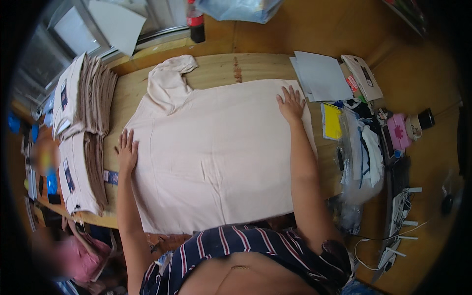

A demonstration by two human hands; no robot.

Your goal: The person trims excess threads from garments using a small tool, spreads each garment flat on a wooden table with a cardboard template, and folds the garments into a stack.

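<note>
A pale pink knit garment (221, 142) lies spread over the wooden table (216, 69), one sleeve (169, 81) bunched at its far left corner. Faint creases run down the middle of the cloth. Flat against the garment's left edge rests my left hand (127, 151), its fingers apart. My right hand (292, 104) lies on the far right part of the cloth, fingers spread and palm down. Neither hand grips anything. Beside my left hand, a dark tag (111, 177) sits on the wood.
Two stacks of folded pink garments (81, 98) stand at the table's left. White sheets (322, 76), a yellow packet (332, 120) and plastic bags with cloth (361, 152) crowd the right side. A bottle of dark drink (196, 24) stands beyond the far edge. Another person (83, 255) is at lower left.
</note>
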